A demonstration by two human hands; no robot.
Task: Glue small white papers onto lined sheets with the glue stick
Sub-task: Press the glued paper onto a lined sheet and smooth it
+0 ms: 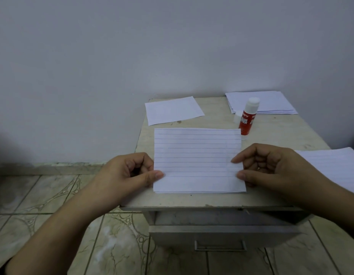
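Observation:
A lined sheet (196, 155) is held just above the small table (281, 133), its top edge tilted up. My left hand (128, 173) pinches its left edge between thumb and curled fingers. My right hand (271, 167) pinches the right edge the same way. Behind the sheet's top right corner stands a red glue stick (247, 120), upright, white end up. Its white cap (238, 117) lies just to its left. A small blank white paper (172, 110) rests flat at the table's far left.
A stack of white papers (263, 103) lies at the far right corner by the wall. More lined sheets (335, 167) sit at the right edge, partly under my right forearm. Below the tabletop a grey drawer (221, 235) stands pulled out. Tiled floor (53, 195) spreads to the left.

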